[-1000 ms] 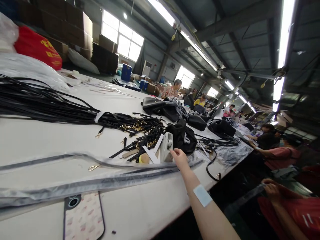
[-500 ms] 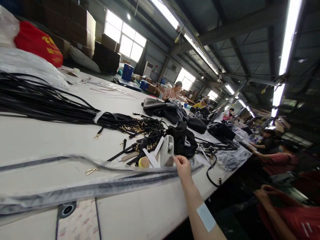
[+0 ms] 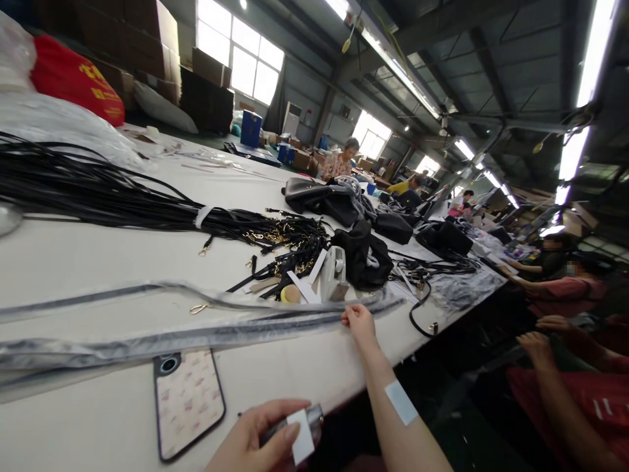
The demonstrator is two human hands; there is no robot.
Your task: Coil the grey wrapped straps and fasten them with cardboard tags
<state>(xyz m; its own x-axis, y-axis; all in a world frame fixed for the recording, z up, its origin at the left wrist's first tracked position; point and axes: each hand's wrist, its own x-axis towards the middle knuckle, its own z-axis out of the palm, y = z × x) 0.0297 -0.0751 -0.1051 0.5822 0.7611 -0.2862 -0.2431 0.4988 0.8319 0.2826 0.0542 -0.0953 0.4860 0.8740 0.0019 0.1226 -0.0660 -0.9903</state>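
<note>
My left hand (image 3: 265,436), low in the head view, is closed on a small dark object with a white card (image 3: 301,438) under the thumb. My right hand (image 3: 361,322) reaches over the table, its fingers pinched at the end of a long plastic-wrapped strap (image 3: 196,334); whatever lies between the fingertips is too small to make out. Just beyond it stands a grey-white tape dispenser (image 3: 334,275), beside a yellow roll (image 3: 290,294) and white strips. A light blue patch sticks to my right forearm.
A patterned phone (image 3: 189,400) lies near the front edge. Black straps (image 3: 122,196) with gold clasps are bundled at the left, and black bags (image 3: 363,252) lie behind the dispenser. People sit along the right side.
My left hand has come into view from below with the small object and card. My right hand has drawn back slightly from the dispenser. The view has shifted, showing more of the phone.
</note>
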